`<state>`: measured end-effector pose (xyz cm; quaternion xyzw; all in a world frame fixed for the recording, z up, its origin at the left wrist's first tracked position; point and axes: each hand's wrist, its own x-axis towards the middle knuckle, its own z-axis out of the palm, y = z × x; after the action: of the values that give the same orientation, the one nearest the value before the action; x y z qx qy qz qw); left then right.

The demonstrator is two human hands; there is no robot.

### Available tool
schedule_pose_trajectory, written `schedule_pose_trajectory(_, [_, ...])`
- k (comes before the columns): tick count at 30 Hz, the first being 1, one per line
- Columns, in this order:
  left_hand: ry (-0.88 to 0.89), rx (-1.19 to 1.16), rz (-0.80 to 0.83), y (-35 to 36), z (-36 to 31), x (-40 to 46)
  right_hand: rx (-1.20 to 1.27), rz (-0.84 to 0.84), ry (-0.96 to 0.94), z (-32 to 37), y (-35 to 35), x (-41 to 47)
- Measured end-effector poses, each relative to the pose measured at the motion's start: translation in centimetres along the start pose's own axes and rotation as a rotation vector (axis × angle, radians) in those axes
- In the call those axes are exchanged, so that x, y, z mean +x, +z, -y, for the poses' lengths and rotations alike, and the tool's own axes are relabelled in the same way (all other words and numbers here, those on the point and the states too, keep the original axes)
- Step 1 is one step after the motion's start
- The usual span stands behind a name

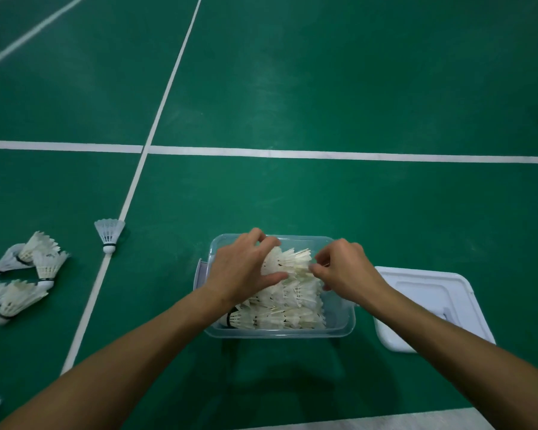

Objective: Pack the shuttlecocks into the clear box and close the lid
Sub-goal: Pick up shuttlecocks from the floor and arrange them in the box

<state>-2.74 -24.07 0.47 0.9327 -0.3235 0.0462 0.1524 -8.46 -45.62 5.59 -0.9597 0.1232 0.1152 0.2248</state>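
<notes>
1. Two hands of mine are over the clear box [339, 327], which sits on the green court floor [323, 88] just in front of me.
2. My left hand [243, 271] curls its fingers and thumb round the feathered skirt of a shuttlecock [288, 260] lying at the top of the pile, near the far end of the box.
3. My right hand [343, 266] pinches the feather tips of that same shuttlecock from the other side, fingers bent in close.
4. The box is packed with many white shuttlecocks [289, 311] lying in rows on their sides, feathers pointing to my right.
5. The white lid [432, 302] lies flat on the floor just to the right of the box, partly under my right forearm.
6. To my left, well apart from the box, a loose cluster of shuttlecocks [22, 274] lies on the floor, and one single shuttlecock [108, 235] stands on its cork on a white court line [137, 178].
</notes>
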Motion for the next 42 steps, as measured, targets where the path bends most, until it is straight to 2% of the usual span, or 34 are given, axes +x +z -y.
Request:
schedule_pose_trajectory(5, [-0.178,-0.317,-0.179,-4.9,2.7,-2.0,-0.107,-0.026,-0.207,2.8,-5.2,-1.8])
schedule_pose_trajectory(9, [-0.318,-0.416,-0.309,-8.8,6.4,-5.4,-0.106,0.019,-0.363,7.2,-7.3,-2.0])
schedule_pose_trajectory(13, [-0.483,-0.464,-0.429,-11.4,11.4,-10.9,-0.130,0.070,-0.498,14.1,-5.8,-1.1])
schedule_pose_trajectory(16, [-0.619,-0.417,-0.457,-12.9,15.5,-15.6,-0.097,0.085,-0.587,20.3,-2.2,-0.2])
schedule_pose_trajectory(21, [-0.772,-0.274,-0.426,-14.2,21.5,-22.6,0.028,0.141,-0.683,28.4,5.8,1.9])
schedule_pose_trajectory(26, [-0.802,-0.119,-0.280,-13.5,26.5,-25.8,0.045,0.211,-0.690,32.9,13.0,5.4])
schedule_pose_trajectory(35, [-0.761,0.092,0.056,-8.9,31.7,-22.2,-0.120,0.129,-0.625,34.7,19.9,11.6])
schedule_pose_trajectory(39, [-0.808,0.109,0.071,-7.3,33.0,-21.1,-0.208,0.100,-0.665,34.8,21.6,13.9])
schedule_pose_trajectory(42, [-0.826,0.062,0.085,-7.0,34.2,-20.9,-0.207,0.142,-0.664,34.9,22.3,15.4])
